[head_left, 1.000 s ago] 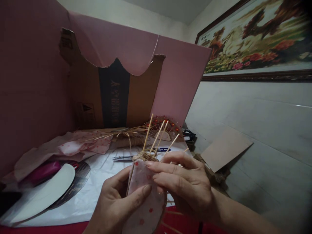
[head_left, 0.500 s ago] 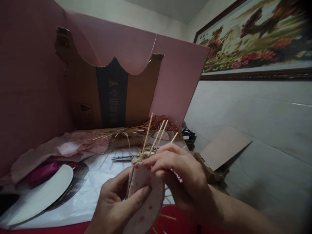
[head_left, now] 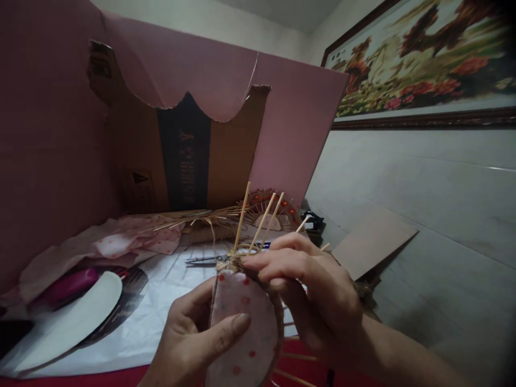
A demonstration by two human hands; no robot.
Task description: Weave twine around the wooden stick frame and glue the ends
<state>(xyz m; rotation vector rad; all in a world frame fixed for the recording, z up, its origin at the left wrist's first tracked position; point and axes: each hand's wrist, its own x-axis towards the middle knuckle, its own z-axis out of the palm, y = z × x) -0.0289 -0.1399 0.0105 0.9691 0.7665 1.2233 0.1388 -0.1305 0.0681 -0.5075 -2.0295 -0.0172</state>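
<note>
My left hand (head_left: 199, 333) grips a half-round piece covered in pale pink fabric with red dots (head_left: 245, 328), its thumb pressed on the face. Thin wooden sticks (head_left: 264, 223) stick out from the curved edge of this piece, upward and to the right. Twine (head_left: 231, 264) is wrapped along the edge at the top. On that edge rest the fingers of my right hand (head_left: 308, 285), bent and close together around the twine and sticks; what exactly they pinch is hidden. Scissors (head_left: 207, 261) lie just behind the piece.
A bundle of sticks (head_left: 193, 217) lies at the back beside dotted cloth (head_left: 139, 239). A finished-looking stick arch with red dots (head_left: 274, 207) leans behind. At left are a white half-disc (head_left: 76, 322) and a purple object (head_left: 72, 285). Cut cardboard (head_left: 234, 161) stands behind.
The half-round piece has turned slightly, showing more of its dotted face. Its sticks on the right now spread further right, and my right hand has shifted a little right with them.
</note>
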